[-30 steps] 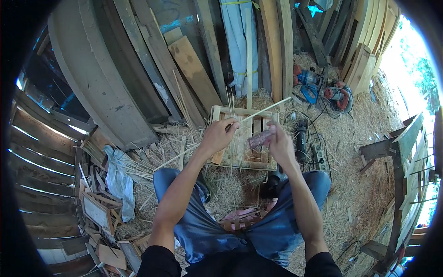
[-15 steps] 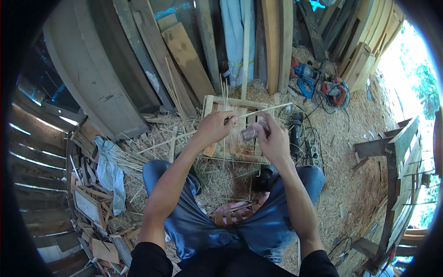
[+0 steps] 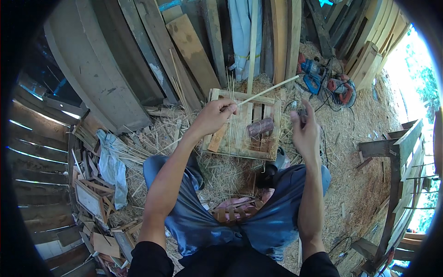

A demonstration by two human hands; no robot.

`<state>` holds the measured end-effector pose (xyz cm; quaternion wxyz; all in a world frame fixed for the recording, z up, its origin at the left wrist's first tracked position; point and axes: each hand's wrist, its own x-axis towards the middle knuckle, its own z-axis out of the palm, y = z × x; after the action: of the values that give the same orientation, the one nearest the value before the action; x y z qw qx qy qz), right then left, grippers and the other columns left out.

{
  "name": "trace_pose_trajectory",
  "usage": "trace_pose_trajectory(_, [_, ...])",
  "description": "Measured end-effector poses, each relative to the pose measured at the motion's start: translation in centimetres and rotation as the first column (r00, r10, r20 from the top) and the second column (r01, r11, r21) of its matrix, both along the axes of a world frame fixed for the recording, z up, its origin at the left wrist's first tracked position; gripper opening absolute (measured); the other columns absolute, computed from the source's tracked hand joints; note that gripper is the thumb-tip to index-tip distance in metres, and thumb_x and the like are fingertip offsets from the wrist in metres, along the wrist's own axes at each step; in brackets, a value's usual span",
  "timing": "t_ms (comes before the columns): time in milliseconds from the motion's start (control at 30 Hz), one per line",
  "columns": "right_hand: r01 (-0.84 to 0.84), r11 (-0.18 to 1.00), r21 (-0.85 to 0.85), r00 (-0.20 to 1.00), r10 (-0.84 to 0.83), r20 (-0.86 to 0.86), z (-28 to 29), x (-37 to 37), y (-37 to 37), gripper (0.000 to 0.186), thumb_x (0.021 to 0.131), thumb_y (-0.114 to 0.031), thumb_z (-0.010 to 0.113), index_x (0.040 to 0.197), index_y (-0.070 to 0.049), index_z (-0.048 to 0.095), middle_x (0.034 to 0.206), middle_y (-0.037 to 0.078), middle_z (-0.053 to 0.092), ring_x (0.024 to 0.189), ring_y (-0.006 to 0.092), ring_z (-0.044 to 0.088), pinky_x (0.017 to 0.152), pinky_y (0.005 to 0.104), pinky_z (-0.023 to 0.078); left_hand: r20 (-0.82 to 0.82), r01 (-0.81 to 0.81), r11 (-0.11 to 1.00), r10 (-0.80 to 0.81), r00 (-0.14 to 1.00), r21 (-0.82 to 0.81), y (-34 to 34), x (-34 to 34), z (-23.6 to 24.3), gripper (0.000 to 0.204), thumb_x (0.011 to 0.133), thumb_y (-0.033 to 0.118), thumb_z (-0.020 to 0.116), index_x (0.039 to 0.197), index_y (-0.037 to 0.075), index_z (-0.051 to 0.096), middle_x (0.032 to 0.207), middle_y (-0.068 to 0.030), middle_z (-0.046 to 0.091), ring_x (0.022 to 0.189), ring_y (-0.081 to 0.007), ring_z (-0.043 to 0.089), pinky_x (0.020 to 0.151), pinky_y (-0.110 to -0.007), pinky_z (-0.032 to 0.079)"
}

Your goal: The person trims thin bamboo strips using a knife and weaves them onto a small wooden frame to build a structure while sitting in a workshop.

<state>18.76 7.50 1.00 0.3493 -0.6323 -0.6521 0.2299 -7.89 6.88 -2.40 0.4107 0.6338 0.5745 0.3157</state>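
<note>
My left hand is closed around a thin pale wooden strip. The strip slants up to the right over a low slatted wooden crate; its other end runs back under my left forearm. My right hand is raised just right of the crate, thumb and fingers apart. A dark thing shows in the gap between them, probably part of the black tool behind. On the crate slats lies a purplish-brown cylindrical block with a thin band around it, apart from both hands. Several thin upright strips stand at the crate's far side.
Long boards lean along the back. At the back right lie a blue power tool and a red circular saw with cables. Shavings cover the floor. Wood scraps and a pale plastic sheet lie to the left.
My right hand has let go of the brown block, which now rests on the crate, and has moved right. My left hand still holds the strip, whose far end points higher.
</note>
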Motion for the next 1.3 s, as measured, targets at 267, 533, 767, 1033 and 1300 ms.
trace_pose_trajectory(267, [-0.547, 0.831, 0.102, 0.825, 0.556, -0.102, -1.3, -4.3, -2.4, 0.04, 0.088, 0.001, 0.044, 0.129, 0.002, 0.043, 0.074, 0.02, 0.06, 0.068, 0.0382, 0.061, 0.065, 0.0425, 0.048, 0.054, -0.001, 1.0, 0.002, 0.999, -0.024, 0.1, -0.3, 0.1, 0.026, 0.095, 0.027, 0.052, 0.087, 0.003, 0.06, 0.08, -0.0047, 0.058, 0.072, -0.0153, 0.049, 0.071, -0.031, 0.041])
trace_pose_trajectory(533, [-0.435, 0.889, 0.142, 0.879, 0.454, -0.146, -3.1, -7.3, -2.2, 0.03, 0.097, -0.015, 0.046, 0.123, 0.0, 0.05, 0.062, 0.022, 0.056, 0.057, 0.0388, 0.06, 0.053, 0.0455, 0.044, -0.001, 0.045, 0.997, -0.045, 0.999, 0.067, -0.2, 0.6, 0.7, 0.024, 0.095, 0.024, 0.052, 0.089, 0.003, 0.062, 0.084, -0.0099, 0.064, 0.08, -0.0215, 0.058, 0.077, -0.035, 0.045])
trace_pose_trajectory(767, [-0.384, 0.922, -0.052, 0.818, 0.313, -0.483, -3.2, -6.4, -1.8, 0.03, 0.093, -0.008, 0.05, 0.121, -0.001, 0.045, 0.065, 0.018, 0.056, 0.054, 0.0319, 0.06, 0.054, 0.0434, 0.046, -0.05, 0.015, 0.998, -0.011, 0.999, 0.067, -0.7, 0.8, 0.8, 0.024, 0.094, 0.024, 0.052, 0.09, 0.003, 0.064, 0.084, -0.0154, 0.064, 0.08, -0.0288, 0.062, 0.077, -0.038, 0.046])
trace_pose_trajectory(1033, [-0.449, 0.892, 0.051, 0.893, 0.449, 0.022, -3.5, -7.7, -2.1, 0.062, 0.086, 0.001, 0.044, 0.143, -0.001, 0.021, 0.064, 0.02, 0.055, 0.056, 0.0365, 0.056, 0.056, 0.0461, 0.044, -0.13, 0.023, 0.998, -0.015, 0.991, 0.066, -0.7, 1.4, -0.1, 0.024, 0.095, 0.023, 0.053, 0.093, 0.003, 0.067, 0.074, -0.0143, 0.063, 0.07, -0.0248, 0.059, 0.07, -0.035, 0.046])
trace_pose_trajectory(1300, [-0.488, 0.873, -0.015, 0.866, 0.486, 0.114, -3.1, -8.4, -2.2, 0.059, 0.087, -0.003, 0.043, 0.142, 0.003, 0.021, 0.063, 0.023, 0.056, 0.058, 0.0416, 0.056, 0.056, 0.0492, 0.043, -0.153, 0.036, 0.994, -0.02, 0.988, 0.106, -1.1, 1.3, 0.1, 0.026, 0.092, 0.022, 0.055, 0.087, -0.001, 0.066, 0.073, -0.0192, 0.063, 0.066, -0.0322, 0.061, 0.066, -0.039, 0.046])
